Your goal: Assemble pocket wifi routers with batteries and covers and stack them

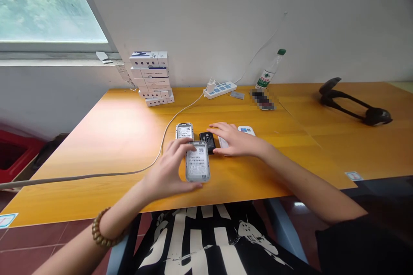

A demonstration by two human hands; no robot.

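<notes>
Nearest at six o'clock, the left hand (167, 172) grips a grey QR-labelled device (197, 161), the right hand (237, 139) lies flat on a white device (223, 142), and a slip could knock the black device (207, 142) between them.

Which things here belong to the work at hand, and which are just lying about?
At hand: left hand on front grey device; right hand over white piece; rear grey device; black battery; white device.

Lying about: stacked boxes; power strip; water bottle; black stand.
</notes>
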